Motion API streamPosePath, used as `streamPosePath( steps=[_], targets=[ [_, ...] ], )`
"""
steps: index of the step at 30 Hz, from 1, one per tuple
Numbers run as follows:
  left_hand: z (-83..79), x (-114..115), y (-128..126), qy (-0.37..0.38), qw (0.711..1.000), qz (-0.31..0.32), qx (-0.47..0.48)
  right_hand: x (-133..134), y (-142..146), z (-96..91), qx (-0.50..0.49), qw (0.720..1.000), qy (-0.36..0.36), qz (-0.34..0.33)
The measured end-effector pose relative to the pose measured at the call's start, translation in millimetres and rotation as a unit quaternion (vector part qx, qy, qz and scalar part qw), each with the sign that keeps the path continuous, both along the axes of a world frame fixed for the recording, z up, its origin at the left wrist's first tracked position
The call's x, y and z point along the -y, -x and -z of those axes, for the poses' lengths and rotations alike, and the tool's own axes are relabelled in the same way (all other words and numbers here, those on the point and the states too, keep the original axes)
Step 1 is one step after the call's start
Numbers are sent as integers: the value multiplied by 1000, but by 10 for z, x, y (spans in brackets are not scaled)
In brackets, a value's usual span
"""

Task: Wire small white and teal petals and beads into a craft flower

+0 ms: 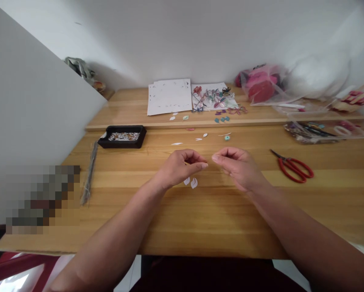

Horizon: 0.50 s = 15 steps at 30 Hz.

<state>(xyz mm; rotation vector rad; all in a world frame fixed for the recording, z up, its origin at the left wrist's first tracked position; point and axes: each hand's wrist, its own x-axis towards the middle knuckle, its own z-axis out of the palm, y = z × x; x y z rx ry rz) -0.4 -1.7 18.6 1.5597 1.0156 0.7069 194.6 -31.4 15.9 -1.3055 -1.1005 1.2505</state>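
Note:
Over the middle of the wooden table, my left hand (183, 165) is closed in a pinch, thumb against fingers. Facing it a short gap away, my right hand (237, 165) pinches too, fingertips toward the left ones. Whatever either holds is too small or thin to make out. Two white leaf-shaped pieces (194, 183) lie just below my left hand, one partly covered by it. Beyond the hands are a small teal spool-like roll (227, 138), a thin stick-like piece (225, 134), a white leaf piece (205, 135) and a white sliver (177, 143).
Red-handled scissors (294, 167) lie at right, near a clear tray of tools (324, 132). At left are a black bead box (122, 137) and a bundle of thin wires (90, 174). White sheets (169, 96) and colourful flower-like pieces (214, 97) rest on the raised back ledge (123, 105).

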Motion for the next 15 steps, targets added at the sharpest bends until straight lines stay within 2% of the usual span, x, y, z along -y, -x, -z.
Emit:
streamPosePath(
  steps=[5,9,15],
  targets=[
    [27,7,-27,4,1000,-11,5,22,31,17,4,1000,-9,-10],
    [24,11,-31,-9,1000,-21,2,35,52,3,21,999,-4,-47],
    [-12,24,-33,-7,999,-22,-33,47,57,-3,27,998,-1,-60]
  ],
)
